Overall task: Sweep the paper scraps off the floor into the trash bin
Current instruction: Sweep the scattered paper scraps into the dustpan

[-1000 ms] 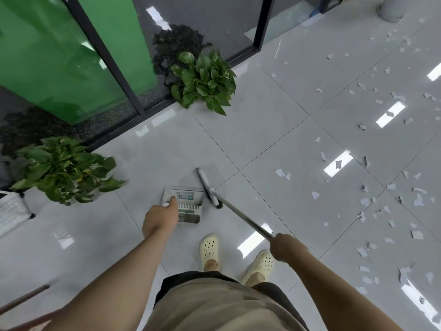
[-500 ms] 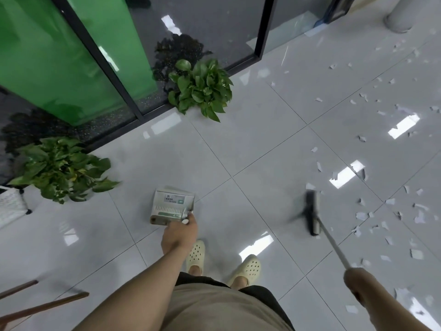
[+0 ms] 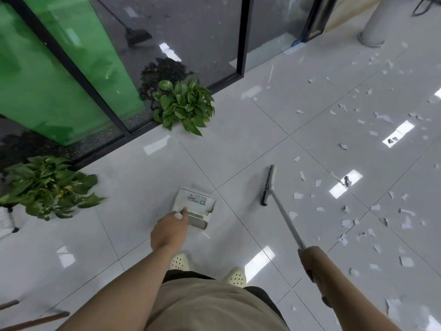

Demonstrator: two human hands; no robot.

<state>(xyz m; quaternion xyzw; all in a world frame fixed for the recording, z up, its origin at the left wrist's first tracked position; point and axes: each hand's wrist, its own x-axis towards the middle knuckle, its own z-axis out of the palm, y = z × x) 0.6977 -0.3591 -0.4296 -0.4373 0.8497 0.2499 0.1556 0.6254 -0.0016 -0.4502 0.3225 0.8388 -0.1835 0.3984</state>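
Observation:
My left hand (image 3: 168, 231) grips the handle top of a white dustpan (image 3: 196, 203) that stands on the grey tiled floor in front of my feet. My right hand (image 3: 312, 259) grips the metal handle of a broom, whose dark head (image 3: 267, 185) rests on the floor to the right of the dustpan, apart from it. Several white paper scraps (image 3: 347, 222) lie scattered across the tiles right of the broom head, out to the far right. No trash bin is in view.
Two potted green plants stand by the glass wall: one (image 3: 183, 106) ahead, one (image 3: 47, 185) at the left. A grey pillar base (image 3: 372, 34) rises at the far right. Wooden legs (image 3: 33, 320) show at the bottom left. My feet in cream clogs (image 3: 235, 277) stand below the dustpan.
The broom swung from beside the dustpan out to the right, then its head came partway back toward the dustpan. My left hand kept hold of the dustpan handle, and the view tilted upward.

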